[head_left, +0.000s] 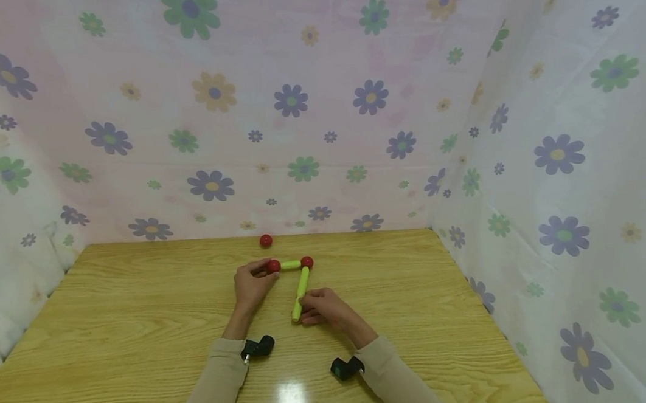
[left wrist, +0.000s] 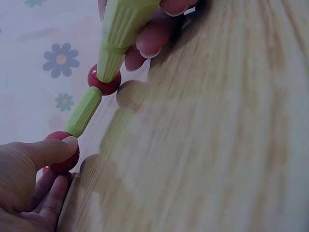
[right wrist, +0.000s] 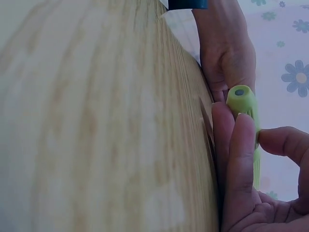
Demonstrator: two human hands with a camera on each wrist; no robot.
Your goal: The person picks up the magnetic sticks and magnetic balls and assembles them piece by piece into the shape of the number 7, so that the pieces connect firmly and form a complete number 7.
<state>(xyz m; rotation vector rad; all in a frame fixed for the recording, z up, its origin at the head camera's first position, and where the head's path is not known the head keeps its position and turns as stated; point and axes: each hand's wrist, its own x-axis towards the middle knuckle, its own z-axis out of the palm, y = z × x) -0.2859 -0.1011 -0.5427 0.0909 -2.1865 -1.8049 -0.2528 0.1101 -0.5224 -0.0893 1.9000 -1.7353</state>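
My left hand [head_left: 252, 287] pinches a red ball [head_left: 273, 266] between thumb and fingers. From that ball a short yellow-green rod [head_left: 290, 265] runs to a second red ball [head_left: 307, 262]. A longer yellow-green rod [head_left: 301, 291] joins the second ball and slants toward me, and my right hand [head_left: 327, 309] grips it near its free end. In the right wrist view the end of the long rod [right wrist: 240, 96] shows a dark round spot, with the right thumb and fingers on either side of it. The left wrist view shows both rods and both balls linked in a chain.
A loose red ball [head_left: 266, 241] lies at the table's back edge, beyond the left hand. The wood-grain table [head_left: 142, 308] meets a flowered cloth [head_left: 344, 182] at the back and sides. A black wrist camera [head_left: 260, 346] sits on each sleeve.
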